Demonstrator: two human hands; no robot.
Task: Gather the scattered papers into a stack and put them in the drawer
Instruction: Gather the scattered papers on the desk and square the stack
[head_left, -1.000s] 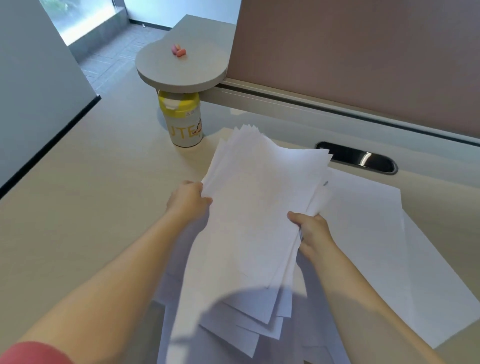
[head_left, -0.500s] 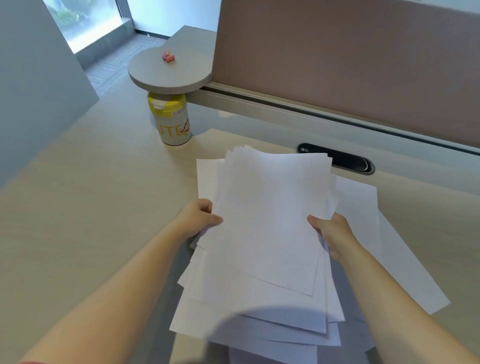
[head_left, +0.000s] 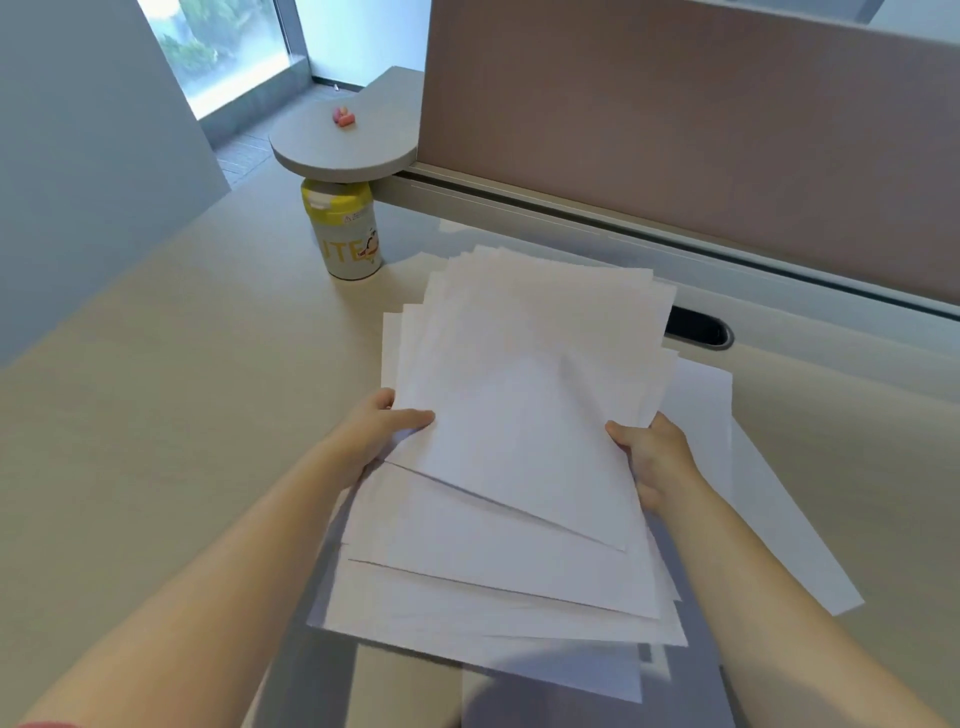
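Note:
A loose, fanned stack of white papers (head_left: 519, 426) is held a little above the beige desk (head_left: 156, 389). My left hand (head_left: 376, 434) grips its left edge, thumb on top. My right hand (head_left: 652, 457) grips the right edge, thumb on top as well. The sheets are uneven, with corners sticking out at the near end. One or two more white sheets (head_left: 769, 493) lie flat on the desk under and to the right of the stack. No drawer is in view.
A yellow-lidded canister (head_left: 345, 236) stands at the back left under a round grey shelf (head_left: 343, 148) with a small pink object (head_left: 343, 117). A brown partition (head_left: 675, 130) runs along the back, with a black cable slot (head_left: 698, 325) in front of it.
The stack has squared up from a diagonal fan to nearly straight. Both hands keep their grips on its sides, and my view has tilted up.

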